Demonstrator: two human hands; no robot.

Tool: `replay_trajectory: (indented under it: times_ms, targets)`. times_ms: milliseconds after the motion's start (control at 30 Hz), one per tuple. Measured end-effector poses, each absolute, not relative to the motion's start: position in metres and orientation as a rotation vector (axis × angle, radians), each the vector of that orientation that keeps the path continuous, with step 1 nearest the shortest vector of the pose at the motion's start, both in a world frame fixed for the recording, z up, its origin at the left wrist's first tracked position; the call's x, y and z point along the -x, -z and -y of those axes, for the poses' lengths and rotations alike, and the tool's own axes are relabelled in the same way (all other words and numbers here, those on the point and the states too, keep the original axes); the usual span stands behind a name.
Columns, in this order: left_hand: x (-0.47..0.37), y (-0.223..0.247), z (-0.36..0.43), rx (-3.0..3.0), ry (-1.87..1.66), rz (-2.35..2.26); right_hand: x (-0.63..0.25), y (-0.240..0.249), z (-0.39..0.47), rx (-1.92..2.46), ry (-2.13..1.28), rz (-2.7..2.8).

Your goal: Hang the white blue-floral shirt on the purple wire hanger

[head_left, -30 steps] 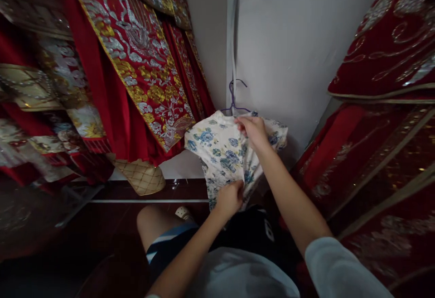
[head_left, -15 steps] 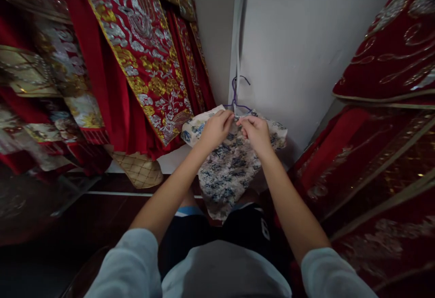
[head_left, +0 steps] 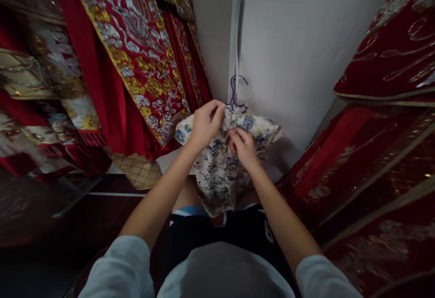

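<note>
A short-sleeved floral shirt [head_left: 217, 171], white with blue flowers, hangs in front of me on a purple wire hanger [head_left: 232, 93]. At its collar, on the left side, my left hand [head_left: 208, 123] pinches the fabric between thumb and forefinger. Just below the collar, my right hand [head_left: 243, 146] has its fingers curled and pressed together at the shirt's front edge. What lies between the right fingertips is too small to make out. The hanger's hook shows above the collar, close to the wall.
Red costumes with gold and silver embroidery [head_left: 142, 58] hang on the left. More red garments [head_left: 384, 80] hang at the right. A pale wall [head_left: 288, 40] with a vertical strip [head_left: 237, 21] stands behind the shirt. A metal stand foot [head_left: 76, 194] is on the dark floor.
My right hand has moved down from the collar to the shirt's upper front. My left hand has shifted slightly left and stays at the collar. The neckline and hanger shoulders are now more covered by fabric.
</note>
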State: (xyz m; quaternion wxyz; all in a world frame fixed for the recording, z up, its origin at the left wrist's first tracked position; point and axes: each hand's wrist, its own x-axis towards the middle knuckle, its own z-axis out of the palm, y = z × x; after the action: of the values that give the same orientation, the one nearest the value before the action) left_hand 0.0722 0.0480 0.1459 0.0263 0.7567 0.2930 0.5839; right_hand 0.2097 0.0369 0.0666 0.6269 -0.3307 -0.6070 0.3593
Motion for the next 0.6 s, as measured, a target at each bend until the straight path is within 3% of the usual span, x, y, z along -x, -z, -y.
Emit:
replay_trajectory:
  times_ms: [133, 267, 400, 600]
  targets:
    - [-0.075, -0.136, -0.043, -2.453, -1.701, -0.923, -0.212, -0.093, -0.041, 0.704, -0.791, 1.394]
    - [-0.082, -0.127, -0.049, -2.323, -1.756, -0.889, -0.212, -0.089, -0.053, 0.709, -0.701, 1.410]
    - [-0.073, -0.127, -0.070, -1.927, -2.012, -0.842, -0.214, -0.060, -0.051, 0.842, -0.662, 1.408]
    - [-0.014, -0.110, -0.093, -1.083, -2.291, -0.865, -0.206, -0.022, -0.017, 0.871, -0.883, 1.140]
